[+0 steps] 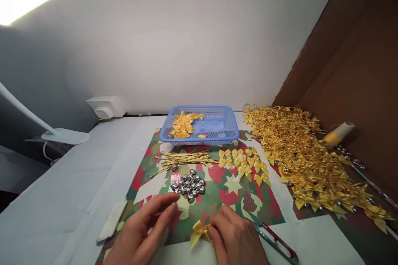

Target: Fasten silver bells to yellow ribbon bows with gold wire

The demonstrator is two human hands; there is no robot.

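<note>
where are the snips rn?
Head view, lower right: the red-handled snips lie on the patterned paper, just right of the right hand that pinches a yellow bow.

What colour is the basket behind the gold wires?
Blue, a mesh-sided plastic basket holding yellow bows; the head view shows it best.

A single head-worn camera looks forward and down from above the person's own chest, close over the left hand (146,227) and right hand (233,236), which sit at the bottom edge of the frame. Beyond the hands the view runs across the patterned mat (217,190) to the blue basket (200,126) and on up a plain wall. To the right of the right hand it takes in a brown cardboard panel (351,70); left of the left hand, a lamp base (65,136). No second view shares the scene
</note>
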